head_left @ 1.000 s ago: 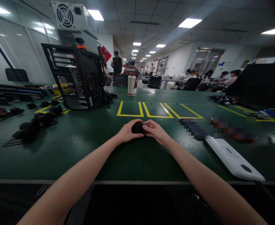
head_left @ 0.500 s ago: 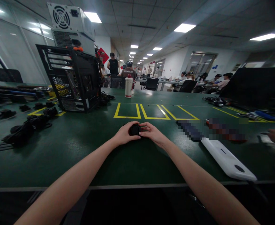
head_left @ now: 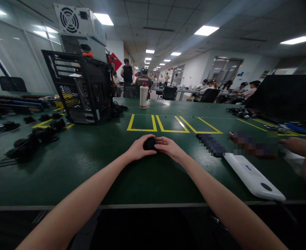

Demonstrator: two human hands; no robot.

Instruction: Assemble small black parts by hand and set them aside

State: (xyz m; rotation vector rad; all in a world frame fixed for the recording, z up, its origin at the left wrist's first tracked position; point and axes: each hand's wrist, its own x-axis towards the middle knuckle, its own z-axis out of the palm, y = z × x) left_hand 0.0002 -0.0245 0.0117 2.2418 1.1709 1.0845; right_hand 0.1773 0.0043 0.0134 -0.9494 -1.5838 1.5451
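Between my two hands is a small black rounded object (head_left: 150,143), held just above or on the green table; which of the two I cannot tell, nor its exact kind. My left hand (head_left: 138,147) curls around it from the left, thumb in front and fingers behind. My right hand (head_left: 168,148) meets it from the right, with bent fingertips and thumb pinching its right end. Part of the object is hidden by the fingers. Beyond my hands, yellow tape (head_left: 142,130) marks out frames on the green table (head_left: 153,184).
At left stand an open black computer case (head_left: 90,90) with power supplies (head_left: 76,22) on top, and black cable bundles (head_left: 33,144). A white bottle (head_left: 143,97) stands behind. A white power bank (head_left: 254,176) and blurred phones lie right, near another person's hand (head_left: 299,147).
My hands and the black object stay almost still. At the right edge, the other person's hand has moved further into view, to the left.
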